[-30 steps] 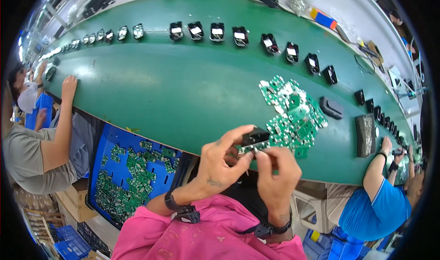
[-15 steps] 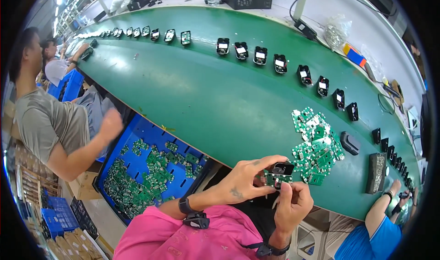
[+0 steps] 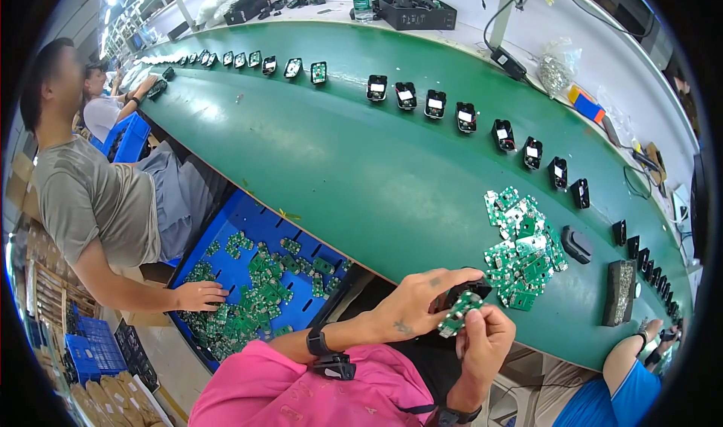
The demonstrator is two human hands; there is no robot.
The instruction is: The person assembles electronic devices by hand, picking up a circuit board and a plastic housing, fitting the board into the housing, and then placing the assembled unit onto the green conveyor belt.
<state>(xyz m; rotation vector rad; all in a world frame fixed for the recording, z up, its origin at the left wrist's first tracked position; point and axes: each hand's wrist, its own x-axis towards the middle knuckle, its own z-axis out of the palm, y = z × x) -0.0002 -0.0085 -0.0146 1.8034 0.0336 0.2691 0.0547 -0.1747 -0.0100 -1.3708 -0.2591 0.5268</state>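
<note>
In front of my chest, at the table's near edge, my left hand [image 3: 413,303] grips a small black plastic housing [image 3: 476,286] between thumb and fingers. My right hand [image 3: 486,340] pinches a green circuit board [image 3: 459,314] at its right end. The board is tilted and lies across the housing's near side, hiding part of it. Whether a wire joins the two cannot be made out. Just beyond my hands is a loose pile of green circuit boards [image 3: 525,254] on the green table [image 3: 361,201].
Black housings [image 3: 466,117] stand in a curved row along the table. A black block [image 3: 576,244] and a dark foam-like bar [image 3: 619,293] lie right of the pile. At left, a co-worker's hand [image 3: 202,296] is in a blue bin [image 3: 235,210] of boards. Another person's arm [image 3: 631,346] rests at right.
The circuit board has turned from roughly level to a steep slant and covers more of the housing. The co-worker's raised hand has dropped into the blue bin. My view has shifted slightly.
</note>
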